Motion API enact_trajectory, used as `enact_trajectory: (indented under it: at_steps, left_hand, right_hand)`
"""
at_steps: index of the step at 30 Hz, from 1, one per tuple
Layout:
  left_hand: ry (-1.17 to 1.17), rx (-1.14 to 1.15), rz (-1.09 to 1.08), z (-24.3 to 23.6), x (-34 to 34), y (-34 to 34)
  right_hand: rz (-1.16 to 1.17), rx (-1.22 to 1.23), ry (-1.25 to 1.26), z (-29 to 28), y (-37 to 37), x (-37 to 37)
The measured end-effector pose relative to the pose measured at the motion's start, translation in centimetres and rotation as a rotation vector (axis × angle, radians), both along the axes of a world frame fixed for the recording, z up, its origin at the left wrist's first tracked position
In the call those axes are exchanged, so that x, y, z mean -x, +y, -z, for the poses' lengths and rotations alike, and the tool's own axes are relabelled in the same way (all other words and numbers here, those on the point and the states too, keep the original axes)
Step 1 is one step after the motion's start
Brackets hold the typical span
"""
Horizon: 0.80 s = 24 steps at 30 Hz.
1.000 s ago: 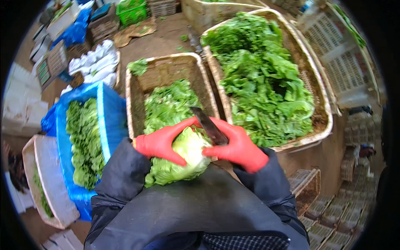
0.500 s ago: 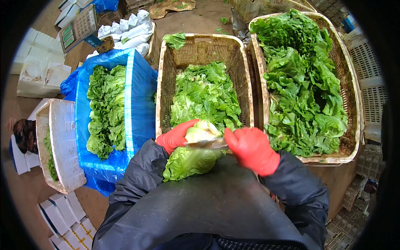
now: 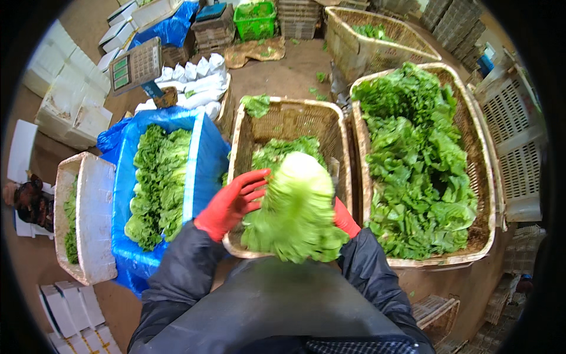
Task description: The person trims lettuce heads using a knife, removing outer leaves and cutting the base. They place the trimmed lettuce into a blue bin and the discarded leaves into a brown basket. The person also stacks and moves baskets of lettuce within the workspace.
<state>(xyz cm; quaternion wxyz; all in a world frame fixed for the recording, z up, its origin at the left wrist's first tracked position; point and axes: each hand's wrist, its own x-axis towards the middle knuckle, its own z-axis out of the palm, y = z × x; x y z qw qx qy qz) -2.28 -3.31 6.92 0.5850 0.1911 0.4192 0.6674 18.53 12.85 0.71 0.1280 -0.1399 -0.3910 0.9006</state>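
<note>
A head of lettuce (image 3: 295,206), slightly blurred, is held up or moving over the near end of the middle crate, its pale cut end upward and its leaves hanging down. My left hand (image 3: 233,200), in a red glove, is at its left side with fingers spread, close to the leaves. My right hand (image 3: 345,218), also red-gloved, is mostly hidden behind the lettuce's right side; its fingers do not show. Behind the lettuce, loose green leaves (image 3: 277,152) lie in the brown-stained middle crate (image 3: 236,147).
To the left, a blue-lined box (image 3: 203,159) holds rows of lettuce, beside a white foam box (image 3: 97,218). A large crate (image 3: 486,194) of lettuce is on the right. Behind stand a scale (image 3: 135,65), white wrapped bundles (image 3: 203,82) and a green basket (image 3: 254,23).
The knife that my right hand held against the lettuce's stem is no longer plainly seen. The lettuce has come upright and nearer; my left hand has opened off it. The view has tilted up.
</note>
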Motion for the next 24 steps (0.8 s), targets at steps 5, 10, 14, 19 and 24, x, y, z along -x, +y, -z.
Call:
enact_trajectory:
  at_steps: [5, 10, 14, 19, 24]
  left_hand:
    - [0.497, 0.011, -0.02, -5.3, 1.1, 4.8]
    - [0.562, -0.053, 0.5, -4.5, -0.5, 9.3]
    - [-0.105, -0.242, 0.423, 5.7, 4.3, 10.4]
    - [1.141, 0.346, 0.313, 6.6, 7.6, 6.2]
    - [0.449, -0.253, 0.027, 6.3, 2.2, 2.2]
  right_hand:
    - [0.056, 0.397, 0.086, -2.4, 0.6, 0.5]
    - [0.074, 0.383, 0.089, -3.6, -0.6, -2.1]
    - [0.017, 0.44, 0.066, -3.8, -1.5, -2.6]
    - [0.022, 0.49, -0.039, -6.7, -0.4, -1.2]
    - [-0.111, -0.474, -0.403, -3.5, -0.3, 3.2]
